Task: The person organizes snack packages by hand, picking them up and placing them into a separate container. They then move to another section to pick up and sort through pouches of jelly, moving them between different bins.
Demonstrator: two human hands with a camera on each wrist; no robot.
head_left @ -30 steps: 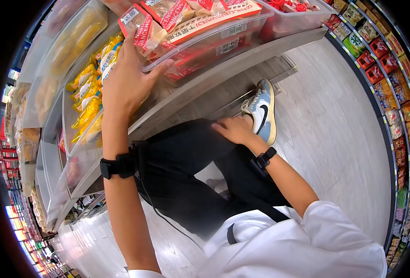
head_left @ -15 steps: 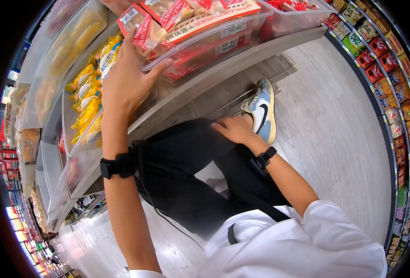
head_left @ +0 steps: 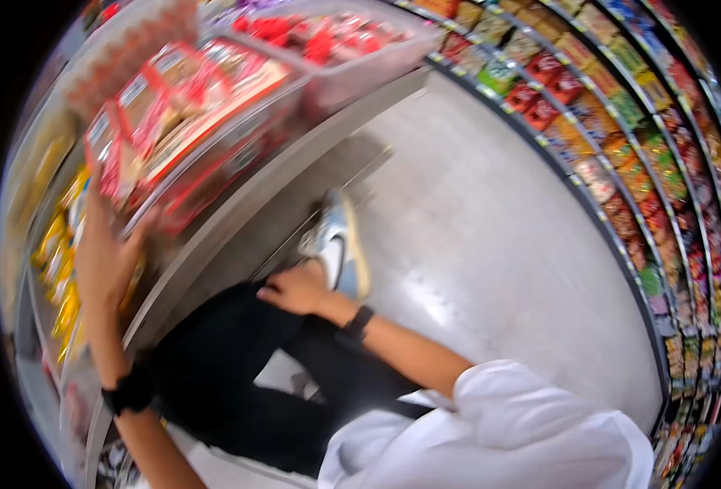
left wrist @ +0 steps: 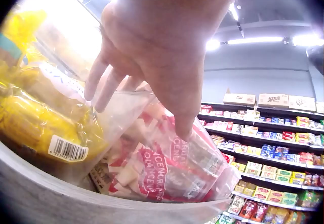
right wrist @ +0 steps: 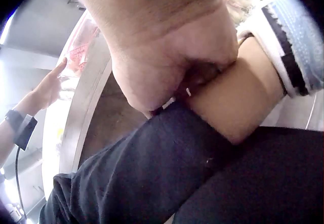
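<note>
In the head view the left hand (head_left: 109, 244) lies with extended fingers at the near corner of a clear bin (head_left: 222, 134) of red-and-white packets (head_left: 144, 106), beside yellow packets (head_left: 60, 285). The left wrist view shows that hand (left wrist: 152, 57) reaching over the divider between the yellow packets (left wrist: 40, 117) and the red-printed packets (left wrist: 152, 173), its thumb over the red side; whether the thumb touches them is unclear. Down at the lower leg, the right hand (head_left: 295, 287) rests on the black trousers (head_left: 230, 359) near the ankle; in the right wrist view this hand (right wrist: 167, 62) lies over trouser hem and bare ankle.
A second bin (head_left: 352, 69) with red items stands at the back. The shelf edge (head_left: 279, 175) curves past the knee and a blue-and-white shoe (head_left: 344, 244) on the grey floor (head_left: 474, 212). Stocked store shelves (head_left: 621, 163) line the right side.
The head view has turned, so bins, hands and legs appear further left and lower, with more of the right-hand shelves showing. Both hands keep about the same places on bin and leg.
</note>
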